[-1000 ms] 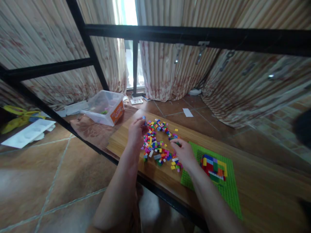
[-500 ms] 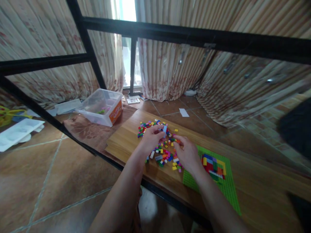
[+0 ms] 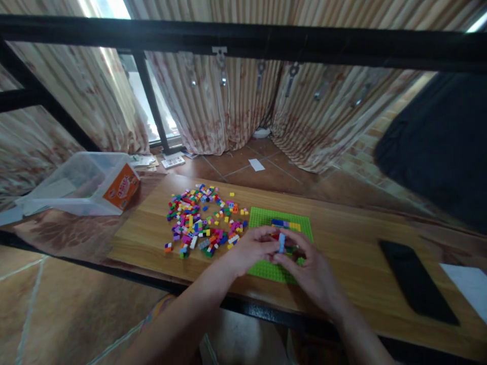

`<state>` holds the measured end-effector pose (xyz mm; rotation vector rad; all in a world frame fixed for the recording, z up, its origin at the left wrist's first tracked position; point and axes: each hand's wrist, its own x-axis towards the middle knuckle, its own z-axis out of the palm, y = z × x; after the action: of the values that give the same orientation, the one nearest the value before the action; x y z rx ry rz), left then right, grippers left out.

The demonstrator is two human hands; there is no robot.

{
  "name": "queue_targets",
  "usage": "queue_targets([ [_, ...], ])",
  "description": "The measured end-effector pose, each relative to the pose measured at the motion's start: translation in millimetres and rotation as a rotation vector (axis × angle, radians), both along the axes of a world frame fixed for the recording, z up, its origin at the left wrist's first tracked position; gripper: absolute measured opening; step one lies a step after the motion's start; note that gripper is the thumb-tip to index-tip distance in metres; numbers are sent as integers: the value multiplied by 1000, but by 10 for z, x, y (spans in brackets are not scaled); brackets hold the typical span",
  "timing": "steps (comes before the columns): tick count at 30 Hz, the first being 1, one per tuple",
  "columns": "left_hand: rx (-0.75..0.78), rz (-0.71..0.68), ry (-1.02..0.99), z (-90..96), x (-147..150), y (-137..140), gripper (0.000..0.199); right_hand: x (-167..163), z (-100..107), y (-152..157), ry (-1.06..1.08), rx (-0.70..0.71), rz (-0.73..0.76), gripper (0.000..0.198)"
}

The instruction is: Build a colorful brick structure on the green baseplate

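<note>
Two bare hands meet above a green studded baseplate [image 3: 262, 217] on a wooden tabletop [image 3: 352, 243]. The left hand [image 3: 253, 249] pinches a light-blue toy brick [image 3: 281, 242] at its fingertips; its far fingers are partly screened. The right hand [image 3: 311, 261] curls thumb and fingers around the same brick; whether it also grips cannot be told. The brick's lower end is obscured by fingers.

The hands cover most of the brick build [image 3: 287, 224] on the baseplate; a blue, purple and yellow row shows along its far edge, with only scraps of red and green below. Left of the baseplate lies a heap of loose bricks [image 3: 196, 218], overlapping too closely to count.

A translucent plastic bin [image 3: 79, 203] stands beyond the tabletop's left end; its contents are hazy and the lettering on its orange label [image 3: 122, 186] is illegible. At right, a black flat slab [image 3: 416, 281] lies near a white sheet [image 3: 467, 284] cut off by the frame.
</note>
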<state>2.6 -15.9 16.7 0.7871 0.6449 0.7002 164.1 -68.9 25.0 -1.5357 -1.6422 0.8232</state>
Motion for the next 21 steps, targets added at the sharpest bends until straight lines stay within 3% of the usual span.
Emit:
queue_targets([
  [4,14,-24,65,-26,161,-73,52,265,-78,-54,-35,44,-7,44],
  [7,70,-11,189,16,109,-22,47,517,-156,-51,-93,85,-57,45],
  [13,176,275,409,25,-61,226,23,743,-254,9,-166,92,-47,46],
  [21,244,160,427,-15,-15,215,18,676,-356,99,-237,104,-35,44],
])
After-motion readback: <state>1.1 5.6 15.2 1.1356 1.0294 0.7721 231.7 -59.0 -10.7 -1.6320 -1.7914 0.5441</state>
